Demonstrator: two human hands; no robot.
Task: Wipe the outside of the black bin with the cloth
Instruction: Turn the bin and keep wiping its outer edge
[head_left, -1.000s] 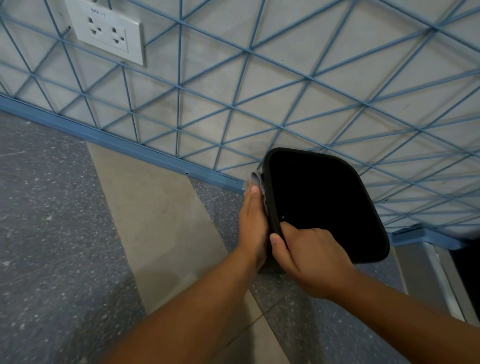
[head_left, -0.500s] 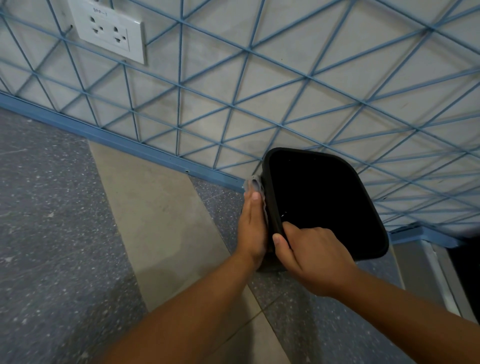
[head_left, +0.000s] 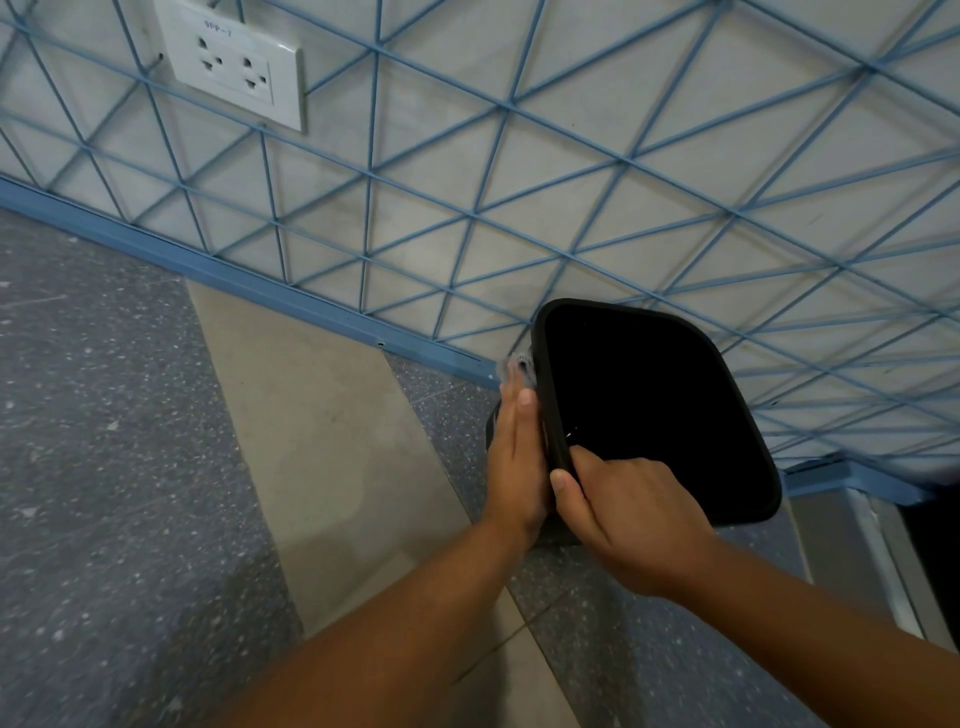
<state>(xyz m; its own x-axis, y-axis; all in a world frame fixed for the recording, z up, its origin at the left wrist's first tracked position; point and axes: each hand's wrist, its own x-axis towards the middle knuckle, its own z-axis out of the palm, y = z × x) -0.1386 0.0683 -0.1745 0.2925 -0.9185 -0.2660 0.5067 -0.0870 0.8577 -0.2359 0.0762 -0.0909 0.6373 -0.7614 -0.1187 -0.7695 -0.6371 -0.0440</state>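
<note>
Speckled grey floor (head_left: 104, 467) crossed by a pale beige strip meets a grey wall (head_left: 519, 156) laced with thin blue diagonal lines, where a white double socket (head_left: 236, 65) sits high at the left. Straight fingers (head_left: 522, 410) of the left hand (head_left: 514, 467) lie flat along the left outer wall of the black, round-cornered plastic bin (head_left: 550, 405), pressing a light grey cloth (head_left: 521, 364) that shows only past the fingertips; the flat palm probably spreads pressure for wiping. Curled over the near rim, the right hand (head_left: 628, 514) grips the bin, thumb outside, apparently to steady it. It stands on the floor beside the blue skirting (head_left: 291, 296), open mouth facing up.
</note>
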